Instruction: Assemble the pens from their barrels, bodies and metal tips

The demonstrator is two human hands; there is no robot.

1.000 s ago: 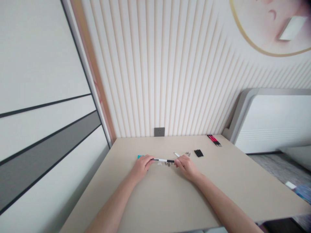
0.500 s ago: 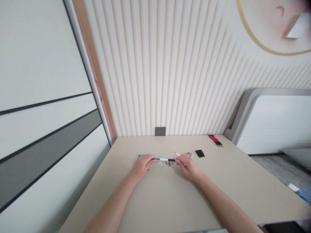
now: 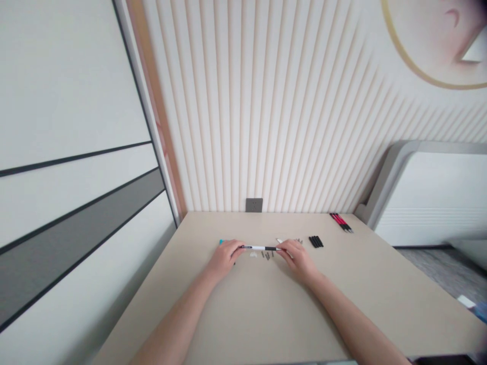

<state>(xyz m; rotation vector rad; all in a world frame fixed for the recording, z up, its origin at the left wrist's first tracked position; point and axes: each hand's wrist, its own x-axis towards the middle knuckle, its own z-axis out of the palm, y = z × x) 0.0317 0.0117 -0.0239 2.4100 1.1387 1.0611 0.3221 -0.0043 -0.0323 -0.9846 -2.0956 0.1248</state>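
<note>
A slim black-and-white pen (image 3: 259,248) is held level between my two hands, over the table. The fingers of my left hand (image 3: 225,257) pinch its left end. At the right end, beside the black grip section, my right hand (image 3: 299,257) is closed on it. Small white pieces (image 3: 253,254) and several small dark metallic pieces (image 3: 267,256) lie on the table below the pen. A white stick-like part (image 3: 279,240) and more small grey pieces (image 3: 300,241) show just behind my right hand. Something turquoise (image 3: 221,242) peeks out behind my left hand, mostly hidden.
Several black cylinders (image 3: 316,242) lie side by side right of my right hand. Red-and-black pens (image 3: 341,223) rest at the table's back right. The beige table (image 3: 243,314) meets a ribbed wall with a socket (image 3: 254,205). A white cabinet (image 3: 76,213) stands at left.
The view has shifted a little, so the table's things appear slightly further right. Both hands still hold the pen; my right fingers now sit nearer its tip end, off the black section.
</note>
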